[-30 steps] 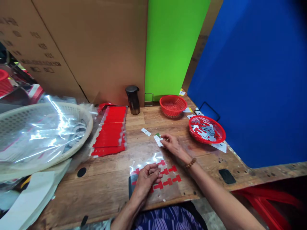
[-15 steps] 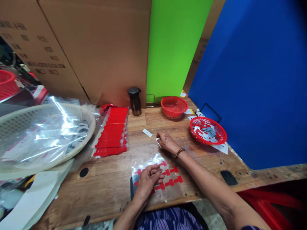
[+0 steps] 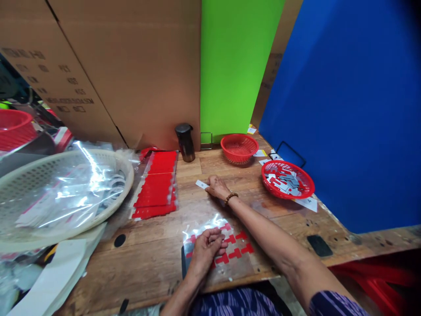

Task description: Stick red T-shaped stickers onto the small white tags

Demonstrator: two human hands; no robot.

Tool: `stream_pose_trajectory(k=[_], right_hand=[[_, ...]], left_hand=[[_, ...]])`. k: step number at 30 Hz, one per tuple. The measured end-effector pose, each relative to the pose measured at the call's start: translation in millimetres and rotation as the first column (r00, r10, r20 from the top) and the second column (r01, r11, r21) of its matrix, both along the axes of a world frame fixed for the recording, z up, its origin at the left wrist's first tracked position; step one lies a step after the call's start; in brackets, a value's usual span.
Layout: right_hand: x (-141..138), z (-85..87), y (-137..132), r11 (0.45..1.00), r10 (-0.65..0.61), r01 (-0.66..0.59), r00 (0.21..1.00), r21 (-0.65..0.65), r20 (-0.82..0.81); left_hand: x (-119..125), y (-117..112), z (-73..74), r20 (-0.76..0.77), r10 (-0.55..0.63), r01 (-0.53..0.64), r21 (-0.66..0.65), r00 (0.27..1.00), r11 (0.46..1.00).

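My left hand (image 3: pixel 205 249) rests with curled fingers on a clear plastic sheet (image 3: pixel 219 250) that carries several red T-shaped stickers (image 3: pixel 241 249), near the table's front edge. My right hand (image 3: pixel 217 187), with a bead bracelet at the wrist, is stretched forward over the table and its fingers touch a small white strip (image 3: pixel 201 184). A white card it covered earlier is hidden under the palm.
A stack of red sheets in plastic (image 3: pixel 156 186) lies to the left, beside a cream basket (image 3: pixel 66 193) with clear bags. A black cup (image 3: pixel 184 141) and an empty red basket (image 3: pixel 239 148) stand at the back. A red basket of small parts (image 3: pixel 287 180) sits right. A black pad (image 3: pixel 318 245) lies near the edge.
My right hand has moved forward and left, from the white card to the small white strip. My left hand has stayed on the sticker sheet.
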State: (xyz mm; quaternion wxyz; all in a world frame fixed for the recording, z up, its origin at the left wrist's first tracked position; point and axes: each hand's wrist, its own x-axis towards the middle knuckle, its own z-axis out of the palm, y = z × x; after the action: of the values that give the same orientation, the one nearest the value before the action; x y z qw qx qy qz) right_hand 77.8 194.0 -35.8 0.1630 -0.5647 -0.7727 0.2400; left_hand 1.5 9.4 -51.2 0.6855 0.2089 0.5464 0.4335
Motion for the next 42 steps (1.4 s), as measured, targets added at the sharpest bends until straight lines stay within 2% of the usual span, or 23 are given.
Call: stream_pose_trajectory(k=[3, 5, 9, 11, 15, 19, 24, 29, 33, 37, 40, 42], right_hand=[[0.0, 5.6, -6.7, 0.998, 0.058, -0.057, 0.996, 0.021, -0.063], [5.4, 14.1, -20.2, 0.992, 0.114, -0.107, 0.987, 0.065, -0.116], [31.9, 31.3, -64.7, 0.975, 0.182, -0.151, 0.963, 0.164, -0.197], [48.4, 34.2, -89.6, 0.956, 0.236, -0.177, 0.936, 0.233, -0.259], [73.1, 27.9, -131.9, 0.928, 0.337, -0.243, 0.872, 0.282, -0.355], [87.4, 22.0, -156.0, 0.937, 0.337, -0.260, 0.849, 0.234, -0.406], [104.0, 21.4, -163.5, 0.971, 0.219, -0.236, 0.845, 0.027, -0.488], [112.2, 17.6, -166.3, 0.954, 0.280, -0.300, 0.846, 0.030, -0.453], [114.2, 17.9, -169.8, 0.950, 0.294, -0.312, 0.853, 0.030, -0.431], [115.2, 17.2, -172.8, 0.953, 0.288, -0.300, 0.848, 0.044, -0.444], [114.9, 9.2, -174.9, 0.958, 0.266, -0.285, 0.842, 0.032, -0.469], [116.0, 0.8, -174.8, 0.972, 0.200, -0.235, 0.831, -0.002, -0.520]], left_hand=[[-0.1, -0.4, 3.3, 0.013, -0.013, 0.013, 0.010, 1.000, 1.000], [-1.6, 0.4, 8.0, 0.043, 0.009, -0.009, -0.004, 0.999, 1.000], [-10.1, 7.2, 23.9, 0.207, 0.134, -0.128, -0.040, 0.969, 0.991], [-15.0, 12.1, 32.5, 0.270, 0.153, -0.146, -0.046, 0.951, 0.988], [-16.5, 17.1, 40.4, 0.242, 0.078, -0.077, -0.010, 0.967, 0.997], [-8.2, 10.8, 37.2, 0.148, -0.020, 0.023, -0.016, 0.989, 1.000], [-3.1, 2.8, 33.9, -0.020, -0.138, 0.139, 0.042, 0.990, 0.989], [-1.9, 1.8, 32.6, -0.114, -0.206, 0.214, 0.069, 0.972, 0.974], [0.4, 1.1, 33.2, -0.039, -0.193, 0.195, 0.057, 0.980, 0.979], [2.5, 0.5, 34.6, 0.047, -0.176, 0.177, -0.012, 0.983, 0.984], [3.0, 0.6, 31.4, 0.066, -0.188, 0.192, -0.042, 0.980, 0.981], [2.6, 1.4, 27.9, 0.066, -0.157, 0.161, -0.045, 0.985, 0.986]])
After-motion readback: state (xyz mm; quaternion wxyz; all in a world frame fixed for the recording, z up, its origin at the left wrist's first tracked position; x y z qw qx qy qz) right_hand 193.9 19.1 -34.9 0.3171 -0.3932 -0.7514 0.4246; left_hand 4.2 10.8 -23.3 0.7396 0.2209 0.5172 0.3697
